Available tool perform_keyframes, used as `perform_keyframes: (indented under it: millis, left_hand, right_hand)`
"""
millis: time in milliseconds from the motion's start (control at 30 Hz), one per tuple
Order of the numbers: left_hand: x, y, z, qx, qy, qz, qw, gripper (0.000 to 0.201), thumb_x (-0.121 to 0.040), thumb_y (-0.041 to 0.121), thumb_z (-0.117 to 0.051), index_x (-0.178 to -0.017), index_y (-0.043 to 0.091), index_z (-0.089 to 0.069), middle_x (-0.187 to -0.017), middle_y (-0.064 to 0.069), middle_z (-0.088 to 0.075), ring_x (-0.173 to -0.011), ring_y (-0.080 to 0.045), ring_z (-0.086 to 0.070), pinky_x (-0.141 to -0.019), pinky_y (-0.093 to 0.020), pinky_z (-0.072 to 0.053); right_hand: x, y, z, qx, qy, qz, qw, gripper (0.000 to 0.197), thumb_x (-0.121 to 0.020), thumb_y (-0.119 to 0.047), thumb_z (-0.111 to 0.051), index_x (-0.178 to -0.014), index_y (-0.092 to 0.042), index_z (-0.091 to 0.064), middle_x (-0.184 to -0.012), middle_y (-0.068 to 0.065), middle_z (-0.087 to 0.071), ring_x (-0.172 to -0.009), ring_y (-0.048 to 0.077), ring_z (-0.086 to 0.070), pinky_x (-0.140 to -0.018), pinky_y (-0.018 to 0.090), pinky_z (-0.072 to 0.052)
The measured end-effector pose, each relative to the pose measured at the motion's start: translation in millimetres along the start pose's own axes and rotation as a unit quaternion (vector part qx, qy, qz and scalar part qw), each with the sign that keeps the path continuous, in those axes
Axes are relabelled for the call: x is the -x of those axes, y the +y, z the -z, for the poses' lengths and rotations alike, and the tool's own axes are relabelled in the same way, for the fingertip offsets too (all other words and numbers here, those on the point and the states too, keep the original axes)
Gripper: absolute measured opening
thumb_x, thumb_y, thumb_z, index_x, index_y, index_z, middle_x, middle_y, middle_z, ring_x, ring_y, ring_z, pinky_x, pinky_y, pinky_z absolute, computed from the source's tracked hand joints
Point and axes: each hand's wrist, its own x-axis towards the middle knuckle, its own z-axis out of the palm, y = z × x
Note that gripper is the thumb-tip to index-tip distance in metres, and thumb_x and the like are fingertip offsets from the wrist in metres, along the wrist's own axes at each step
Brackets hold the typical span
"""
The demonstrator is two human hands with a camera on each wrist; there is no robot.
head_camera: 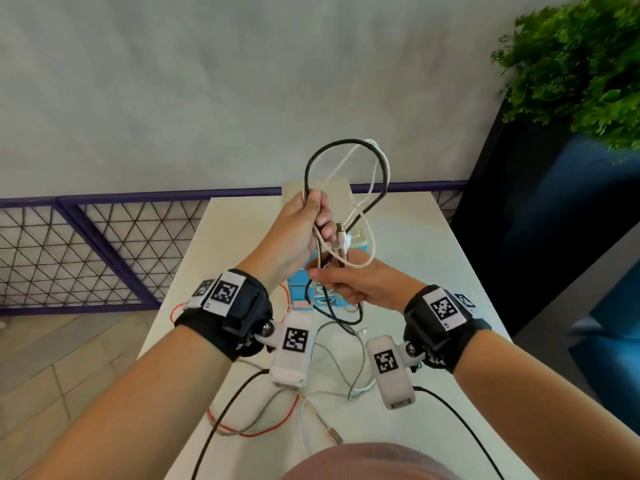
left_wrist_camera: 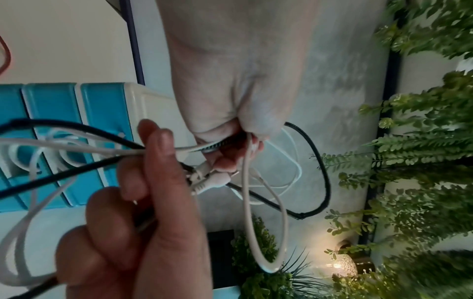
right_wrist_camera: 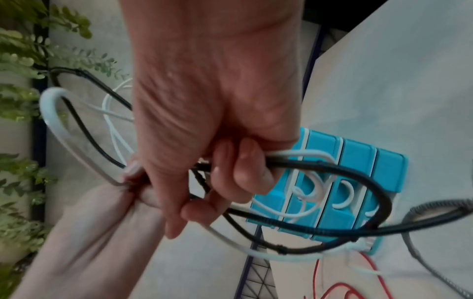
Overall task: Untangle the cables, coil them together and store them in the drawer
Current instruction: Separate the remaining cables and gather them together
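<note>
Coiling is judged under way: black and white cables [head_camera: 346, 188] are gripped above the worktop [head_camera: 433, 258] by both hands, left [head_camera: 298, 233] upper, right [head_camera: 356, 285] lower, with the drawer unit [head_camera: 301, 289] to be opened next.

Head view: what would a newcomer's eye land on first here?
The bundle of black and white cables looped up above the table, gripped by the left hand above and the right hand below. Behind them stands a blue drawer unit; red and braided cables lie on the near tabletop.
</note>
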Motion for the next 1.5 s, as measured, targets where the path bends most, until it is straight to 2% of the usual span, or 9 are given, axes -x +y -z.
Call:
perform_keyframes:
  millis: [200,433,633,800,900,1033,1167,1300,1500]
  left_hand:
    - [-1.1,40.4,8.5,-0.069,0.017,-0.016,0.997,0.029,-0.104,0.03,-0.028,-0.082,0.019,-0.043,-0.054,0.007,-0.034,-0.033,-0.007,-0.032,-0.037,-0.016,-0.02]
    - [3.3,97.2,-5.6,-0.052,-0.003,-0.082,0.995,0.031,-0.104,0.029,-0.029,-0.081,0.015,-0.044,-0.049,0.008,-0.035,-0.032,-0.005,-0.027,-0.035,-0.016,-0.022]
    - [10.5,96.5,-13.9,-0.105,-0.023,-0.06,0.992,0.029,-0.103,0.026,-0.032,-0.083,0.012,-0.047,-0.05,0.006,-0.036,-0.032,-0.005,-0.028,-0.033,-0.015,-0.022]
    - [21.4,109.6,-0.3,-0.266,-0.124,0.102,0.951,0.028,-0.103,0.026,-0.034,-0.092,0.009,-0.053,-0.053,0.006,-0.038,-0.029,-0.001,-0.024,-0.026,-0.013,-0.017]
    - [17.6,98.5,1.6,-0.277,-0.121,0.116,0.946,0.028,-0.103,0.026,-0.033,-0.089,0.01,-0.051,-0.055,0.004,-0.039,-0.029,-0.002,-0.026,-0.028,-0.012,-0.018]
    - [-2.2,51.4,8.3,-0.263,-0.061,0.105,0.957,0.028,-0.104,0.025,-0.03,-0.081,0.016,-0.043,-0.06,0.001,-0.039,-0.036,-0.006,-0.035,-0.039,-0.017,-0.027]
    - [-9.8,6.6,28.6,-0.493,-0.114,0.134,0.852,0.03,-0.103,0.02,-0.031,-0.077,0.016,-0.044,-0.062,-0.001,-0.043,-0.039,-0.005,-0.039,-0.04,-0.016,-0.031]
    - [-9.5,9.1,83.8,-0.664,-0.125,0.248,0.694,0.02,-0.098,0.014,-0.033,-0.088,0.012,-0.05,-0.068,-0.001,-0.047,-0.053,-0.013,-0.038,-0.043,-0.019,-0.034]
    - [-12.2,55.4,130.7,-0.836,0.051,0.165,0.521,0.026,-0.097,0.036,-0.034,-0.106,0.026,-0.056,-0.121,-0.012,-0.046,-0.116,-0.034,-0.044,-0.097,-0.048,-0.032]
  right_hand:
    - [-0.6,13.2,8.6,0.186,0.031,-0.022,0.982,0.018,-0.088,-0.031,-0.069,-0.083,-0.014,-0.067,-0.061,-0.003,-0.06,-0.044,0.01,-0.037,-0.043,0.022,-0.031]
    - [0.1,30.8,-2.1,0.328,-0.019,-0.052,0.943,0.033,-0.077,-0.044,-0.076,-0.081,-0.013,-0.064,-0.062,-0.012,-0.062,-0.058,-0.001,-0.056,-0.064,0.014,-0.044]
    - [-5.5,52.5,-3.5,0.564,0.086,-0.071,0.818,0.013,-0.085,-0.031,-0.059,-0.09,-0.02,-0.054,-0.086,-0.001,-0.058,-0.089,0.023,-0.061,-0.068,0.029,-0.041]
    - [5.2,56.9,28.1,0.613,0.146,-0.185,0.754,0.028,-0.087,-0.024,-0.055,-0.114,-0.015,-0.057,-0.114,0.006,-0.064,-0.105,0.028,-0.062,-0.077,0.032,-0.045]
    - [6.0,53.5,40.4,0.488,0.119,-0.198,0.842,0.029,-0.088,-0.043,-0.062,-0.088,-0.015,-0.053,-0.084,0.002,-0.058,-0.075,0.019,-0.058,-0.062,0.024,-0.039]
    - [5.3,35.4,25.8,0.202,0.085,-0.139,0.966,0.03,-0.089,-0.032,-0.064,-0.071,-0.014,-0.048,-0.054,-0.001,-0.037,-0.044,0.01,-0.03,-0.043,0.02,-0.025]
    - [4.0,22.0,19.9,0.211,0.108,-0.103,0.966,0.023,-0.093,-0.017,-0.055,-0.071,-0.013,-0.052,-0.05,-0.009,-0.05,-0.044,0.01,-0.033,-0.04,0.019,-0.026]
    - [10.0,27.2,45.7,0.377,0.12,-0.194,0.898,0.031,-0.096,-0.023,-0.047,-0.068,-0.011,-0.057,-0.063,0.001,-0.052,-0.045,0.013,-0.043,-0.048,0.023,-0.036]
    - [21.4,14.5,56.7,0.46,0.106,-0.231,0.851,0.027,-0.093,-0.012,-0.052,-0.066,-0.013,-0.052,-0.06,-0.002,-0.05,-0.048,0.011,-0.041,-0.045,0.02,-0.03]
